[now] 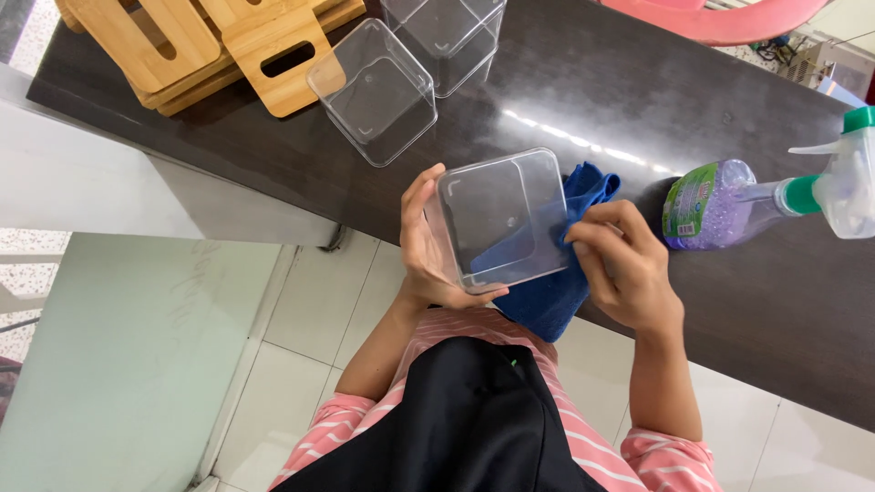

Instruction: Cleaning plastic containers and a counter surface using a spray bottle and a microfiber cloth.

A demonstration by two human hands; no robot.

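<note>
Dark, glossy countertop [583, 82] across the far part of the view, pale floor tiles [319, 310] and a light panel below at near left. Far left: stacked bamboo lids [210, 46] with slotted handles. Just right of them, two empty clear square containers [374, 91], one on its side, the other [447, 36] partly cut off at the far edge.

Centre, at the near edge of the counter: left hand [424, 246] wrapped around the left wall of a third clear plastic container [501, 219], thumb along the near rim, fingers curled over the far corner, holding it tilted off the surface. Right hand [620, 264] closed on a blue cloth [556, 292], pressing it against the container's right wall; cloth bunched behind and hanging below the box.

Likely light, stiff and thin-walled, smooth enough to slip when damp, prone to scratches or cracks if squeezed hard; firmest hold judged to be across two opposite walls near the rim or at the corners.

Far right: purple spray bottle [711, 205] with green trigger head, lying on its side, apart from the hands.
</note>
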